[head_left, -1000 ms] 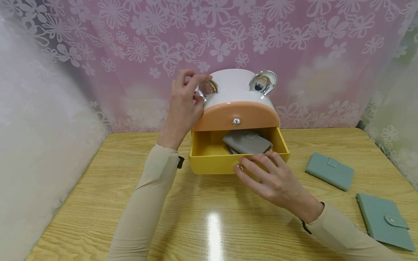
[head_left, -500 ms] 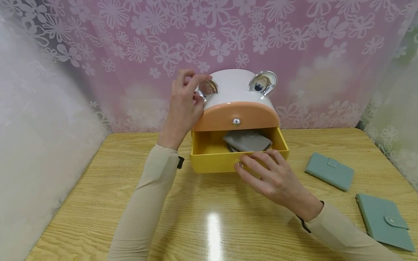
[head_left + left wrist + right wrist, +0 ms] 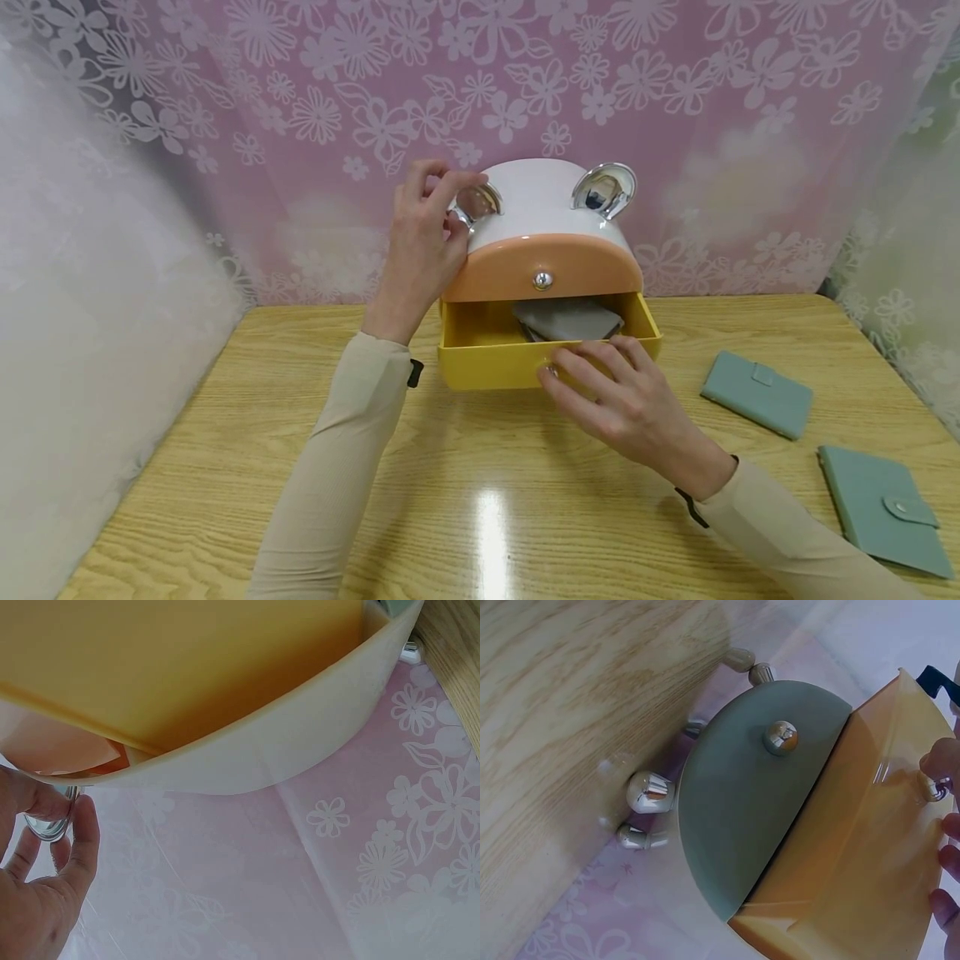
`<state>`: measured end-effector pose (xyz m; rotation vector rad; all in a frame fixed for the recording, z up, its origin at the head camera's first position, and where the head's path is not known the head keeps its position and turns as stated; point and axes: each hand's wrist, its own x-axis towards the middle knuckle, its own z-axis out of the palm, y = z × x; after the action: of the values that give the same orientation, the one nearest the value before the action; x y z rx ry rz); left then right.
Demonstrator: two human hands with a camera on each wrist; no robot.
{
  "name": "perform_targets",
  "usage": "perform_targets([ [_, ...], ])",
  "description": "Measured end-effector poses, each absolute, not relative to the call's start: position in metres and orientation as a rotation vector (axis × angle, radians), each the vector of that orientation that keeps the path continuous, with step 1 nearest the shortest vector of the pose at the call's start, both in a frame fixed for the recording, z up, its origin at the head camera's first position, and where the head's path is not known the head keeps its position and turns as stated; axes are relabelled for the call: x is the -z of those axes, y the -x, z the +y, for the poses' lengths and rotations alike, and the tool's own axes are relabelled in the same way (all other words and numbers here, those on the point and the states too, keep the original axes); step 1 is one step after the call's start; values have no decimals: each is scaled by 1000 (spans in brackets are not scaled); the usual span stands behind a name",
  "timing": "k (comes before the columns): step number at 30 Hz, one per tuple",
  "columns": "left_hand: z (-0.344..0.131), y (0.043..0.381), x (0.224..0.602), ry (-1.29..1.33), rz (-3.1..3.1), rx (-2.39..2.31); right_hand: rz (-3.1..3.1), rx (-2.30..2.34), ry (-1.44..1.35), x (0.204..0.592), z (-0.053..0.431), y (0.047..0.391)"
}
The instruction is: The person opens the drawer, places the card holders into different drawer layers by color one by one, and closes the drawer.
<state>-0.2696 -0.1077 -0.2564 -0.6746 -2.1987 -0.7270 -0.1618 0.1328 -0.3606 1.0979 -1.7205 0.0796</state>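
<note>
A round white drawer box [image 3: 528, 196] with silver ears stands at the table's back. My left hand [image 3: 423, 233] pinches its left ear [image 3: 480, 202] between thumb and fingers, as the left wrist view also shows. The yellow middle drawer [image 3: 480, 367] is pulled partly out, with a grey wallet [image 3: 566, 318] lying inside. My right hand [image 3: 626, 404] pinches the drawer's silver knob [image 3: 932, 787], other fingers against its front. Above it the orange drawer [image 3: 495, 277] is closed. In the right wrist view, a closed green drawer [image 3: 735, 802] shows beneath.
Two green wallets [image 3: 757, 393] lie on the wooden table [image 3: 262, 450] to the right, the larger wallet [image 3: 885, 508] nearer the front edge. A pink floral curtain [image 3: 337, 100] hangs right behind the box. Small silver feet [image 3: 649, 793] hold the box up.
The yellow drawer has slid a little inward, my right hand moving with it. More of the grey wallet is now hidden. My left hand has stayed on the ear.
</note>
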Motion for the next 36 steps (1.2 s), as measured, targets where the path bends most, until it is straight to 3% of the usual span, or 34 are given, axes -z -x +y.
perform_targets([
  [36, -108, 270, 255, 681, -2196, 742, -1784, -81, -1037, 364, 130, 186],
])
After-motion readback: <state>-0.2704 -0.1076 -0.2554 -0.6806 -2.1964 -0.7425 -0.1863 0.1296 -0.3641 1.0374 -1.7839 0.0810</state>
